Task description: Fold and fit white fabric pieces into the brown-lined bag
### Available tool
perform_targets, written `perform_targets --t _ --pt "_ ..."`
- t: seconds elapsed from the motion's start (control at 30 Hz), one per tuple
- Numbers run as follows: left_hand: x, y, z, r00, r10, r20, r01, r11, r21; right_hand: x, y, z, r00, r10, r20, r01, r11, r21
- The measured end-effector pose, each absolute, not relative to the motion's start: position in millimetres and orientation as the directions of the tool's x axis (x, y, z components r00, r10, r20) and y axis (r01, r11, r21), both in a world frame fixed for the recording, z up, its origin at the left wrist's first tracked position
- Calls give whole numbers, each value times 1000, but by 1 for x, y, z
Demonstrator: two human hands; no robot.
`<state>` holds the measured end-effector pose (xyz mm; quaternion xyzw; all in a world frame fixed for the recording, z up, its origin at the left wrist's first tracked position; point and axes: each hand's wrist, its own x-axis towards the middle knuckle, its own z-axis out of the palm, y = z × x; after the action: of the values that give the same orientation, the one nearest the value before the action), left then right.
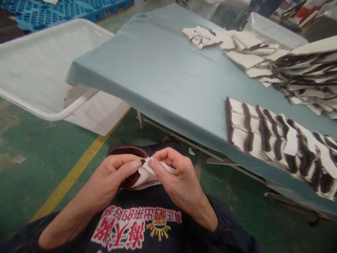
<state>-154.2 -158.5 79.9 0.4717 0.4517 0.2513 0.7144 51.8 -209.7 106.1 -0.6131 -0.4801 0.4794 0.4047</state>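
Note:
A brown and white fabric piece (147,177) is held between my two hands above my lap, in front of the dark apron. My left hand (113,175) pinches its brown side near the upper edge, thumb on top. My right hand (175,172) grips the white side, with thumb and fingers closed on it. The two thumbs are close together at the fold. The fabric's underside is hidden.
A blue-covered table (163,70) stands ahead, bearing rows of folded brown and white pieces (252,130) at right and a loose heap (302,66) behind. A pair of glasses (200,38) lies on fabric. A white tub (39,66) stands at left, near a blue pallet (60,12).

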Motion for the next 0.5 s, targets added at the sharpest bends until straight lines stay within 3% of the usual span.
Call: perform_targets --t 0.3,0.5 --pt "-146 -157 84 421 763 -491 39 525 850 55 -205 107 33 969 -243 232 -244 -942" --pt "-145 -157 81 409 760 -504 47 534 844 59 -205 102 -14 981 -196 258 -186 -948"
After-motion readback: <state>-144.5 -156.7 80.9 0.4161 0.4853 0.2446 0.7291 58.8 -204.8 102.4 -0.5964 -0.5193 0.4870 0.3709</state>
